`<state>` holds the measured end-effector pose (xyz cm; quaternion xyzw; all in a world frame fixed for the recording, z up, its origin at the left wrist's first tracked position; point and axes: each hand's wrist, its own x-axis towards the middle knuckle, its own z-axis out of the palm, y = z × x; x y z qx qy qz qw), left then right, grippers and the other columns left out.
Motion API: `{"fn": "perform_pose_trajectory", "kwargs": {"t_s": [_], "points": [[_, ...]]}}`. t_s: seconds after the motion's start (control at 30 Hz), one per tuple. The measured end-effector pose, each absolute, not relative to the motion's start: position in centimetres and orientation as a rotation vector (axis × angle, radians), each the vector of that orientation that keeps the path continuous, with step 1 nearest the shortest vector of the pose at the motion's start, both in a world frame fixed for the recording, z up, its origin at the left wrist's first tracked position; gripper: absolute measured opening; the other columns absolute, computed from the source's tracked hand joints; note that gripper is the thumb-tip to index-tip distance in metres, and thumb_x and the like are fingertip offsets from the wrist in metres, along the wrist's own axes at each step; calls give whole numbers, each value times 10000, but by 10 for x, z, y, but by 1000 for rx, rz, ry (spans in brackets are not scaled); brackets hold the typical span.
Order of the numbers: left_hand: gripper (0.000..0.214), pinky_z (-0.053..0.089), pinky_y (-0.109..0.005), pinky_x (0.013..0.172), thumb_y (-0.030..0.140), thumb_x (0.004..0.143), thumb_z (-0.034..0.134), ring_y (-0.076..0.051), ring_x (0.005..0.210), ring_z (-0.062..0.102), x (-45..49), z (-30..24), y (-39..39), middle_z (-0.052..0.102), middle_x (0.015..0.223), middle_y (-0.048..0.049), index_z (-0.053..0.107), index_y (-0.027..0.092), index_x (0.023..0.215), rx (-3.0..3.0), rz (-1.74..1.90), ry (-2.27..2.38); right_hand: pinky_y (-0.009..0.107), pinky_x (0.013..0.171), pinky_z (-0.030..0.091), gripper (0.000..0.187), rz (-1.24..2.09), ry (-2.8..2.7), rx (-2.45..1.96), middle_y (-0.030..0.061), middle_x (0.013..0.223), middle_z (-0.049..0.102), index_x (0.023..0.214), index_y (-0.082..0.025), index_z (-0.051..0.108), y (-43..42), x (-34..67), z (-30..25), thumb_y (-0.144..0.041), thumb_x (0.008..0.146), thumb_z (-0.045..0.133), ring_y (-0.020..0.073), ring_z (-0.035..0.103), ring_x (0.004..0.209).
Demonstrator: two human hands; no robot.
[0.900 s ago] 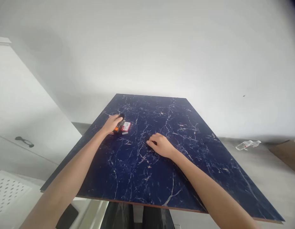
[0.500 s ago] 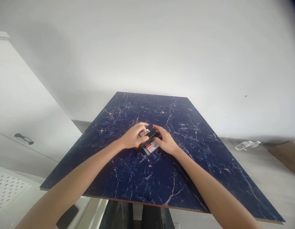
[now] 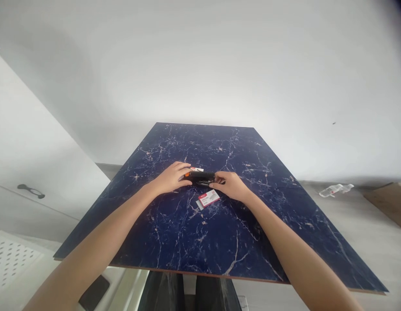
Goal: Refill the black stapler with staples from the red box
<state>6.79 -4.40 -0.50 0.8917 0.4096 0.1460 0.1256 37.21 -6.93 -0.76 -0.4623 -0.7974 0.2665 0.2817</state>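
- Gripping black stapler (image 3: 203, 176) at both ends: our left hand (image 3: 172, 177), our right hand (image 3: 232, 185)
- Red-white box (image 3: 209, 198) on table (image 3: 187, 242), near side of stapler

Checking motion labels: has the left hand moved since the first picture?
Yes. Against the blue table, the left hand has moved rightward, toward the middle, and slightly nearer the front edge.

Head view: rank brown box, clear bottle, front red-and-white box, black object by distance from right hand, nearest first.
1. Black object: touching the right hand, on its left side.
2. Front red-and-white box: on the table, nearer the wearer.
3. Clear bottle: floor, right of the table.
4. Brown box: far right edge.
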Motion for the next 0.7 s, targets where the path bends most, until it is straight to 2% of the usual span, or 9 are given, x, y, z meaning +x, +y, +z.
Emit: {"fn": "perform_pose_trajectory", "kwargs": {"t_s": [0.13,0.27,0.33,0.43,0.57,0.7], "points": [[583,402,-526,1124,648,955,493,-342,1363,439,72,-8,-45,507,1490,-101,603,259,1375,2604,556,1248,323,757,516,240,520,-2178,-1410,17,913,745,1068,-252,731,-61,406,4,-341,850,682,202,674,808],[590,442,-502,1092,641,937,527,-336,1324,491,73,-9,-45,516,1472,-107,586,246,1372,2512,587,1300,377,814,518,188,237,-2182,-1377,64,978,739,1011,-216,728,-76,407,22,-322,902,616,240,669,881],[601,449,-498,1081,642,933,531,-332,1295,520,73,-10,-45,535,1448,-112,570,243,1381,2488,581,1308,378,884,515,185,316,-2292,-1180,62,1050,736,1028,-221,727,-92,387,27,-313,923,606,238,667,964],[606,450,-483,1075,636,933,537,-319,1263,541,73,-12,-44,555,1419,-111,551,239,1391,2503,593,1291,392,978,486,298,470,-2525,-916,52,1153,720,1158,-249,708,-112,355,25,-298,864,698,251,648,1069],[604,476,-475,1025,649,944,501,-324,1245,544,73,-12,-44,554,1417,-116,543,247,1392,2510,579,1283,405,941,493,360,488,-2608,-959,65,1149,705,1215,-255,689,-117,342,16,-303,859,718,269,631,1077],[594,476,-490,1012,672,941,485,-335,1230,547,74,-12,-44,570,1398,-116,563,263,1364,2516,559,1297,422,952,487,466,427,-2548,-989,86,1114,675,1194,-225,690,-118,339,7,-478,816,788,278,603,1067]]}}
